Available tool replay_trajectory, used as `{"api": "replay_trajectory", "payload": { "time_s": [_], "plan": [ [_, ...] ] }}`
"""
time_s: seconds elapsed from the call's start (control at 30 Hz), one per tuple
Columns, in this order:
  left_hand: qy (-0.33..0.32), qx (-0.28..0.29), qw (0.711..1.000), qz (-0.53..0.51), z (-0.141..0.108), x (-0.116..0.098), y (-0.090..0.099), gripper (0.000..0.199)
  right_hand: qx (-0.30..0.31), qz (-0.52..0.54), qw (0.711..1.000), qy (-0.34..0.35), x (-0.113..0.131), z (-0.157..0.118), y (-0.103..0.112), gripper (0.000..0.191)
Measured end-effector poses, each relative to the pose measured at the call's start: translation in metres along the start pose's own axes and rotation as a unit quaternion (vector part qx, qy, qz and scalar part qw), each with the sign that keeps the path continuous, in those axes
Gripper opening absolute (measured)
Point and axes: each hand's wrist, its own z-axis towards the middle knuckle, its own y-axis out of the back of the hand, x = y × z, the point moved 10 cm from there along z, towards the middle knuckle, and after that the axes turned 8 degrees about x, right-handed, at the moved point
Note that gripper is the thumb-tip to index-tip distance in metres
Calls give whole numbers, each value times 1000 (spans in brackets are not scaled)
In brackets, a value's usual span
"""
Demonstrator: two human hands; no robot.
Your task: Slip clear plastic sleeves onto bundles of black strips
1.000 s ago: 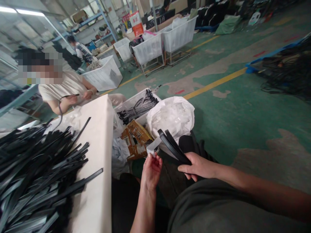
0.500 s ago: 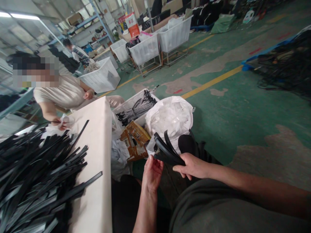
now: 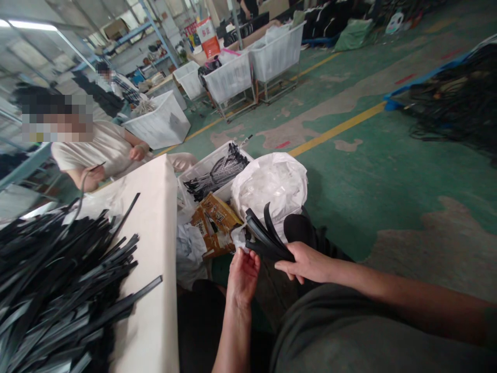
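A bundle of black strips (image 3: 267, 235) is held at its lower end by the right hand (image 3: 306, 262), the fingers (image 3: 286, 264) clenched around it and the arm reaching in from the right. The left hand (image 3: 243, 282) is held palm-up and open, just below a scrap of white plastic film (image 3: 239, 237). Printing on a brown cardboard packet (image 3: 213, 225) is too small to read. A heap of similar strips (image 3: 58, 290) lies on the counter (image 3: 151, 280).

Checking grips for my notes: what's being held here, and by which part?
The right hand grips a bundle of black strips by one end, while the other ends curve up free.
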Motion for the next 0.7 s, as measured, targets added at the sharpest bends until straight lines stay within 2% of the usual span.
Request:
{"api": "replay_trajectory", "payload": {
  "time_s": [0.2, 0.37, 0.5, 0.57, 0.63, 0.7],
  "plan": [
    [-2, 4, 1000, 9, 1, 1, -1, 8, 3, -14, 1000, -5, 0, 1, -2, 23],
    [-28, 25, 997, 66, 1, -1, -4, 29, 23, -8, 1000, -17, -2, 4, -6, 26],
    [-23, 24, 992, 120, -1, 10, -5, 34, 57, 48, 997, -3, -3, 10, -12, 27],
    [-17, 27, 991, 128, -2, 17, -8, 35, 67, 74, 995, 11, 0, 12, -13, 33],
    [-17, 27, 992, 123, -2, 23, -9, 35, 55, 66, 996, 21, 4, 11, -12, 42],
    [-16, 29, 993, 113, -2, 27, -10, 35, 17, 25, 999, 24, 7, 7, -6, 40]
  ]
}}
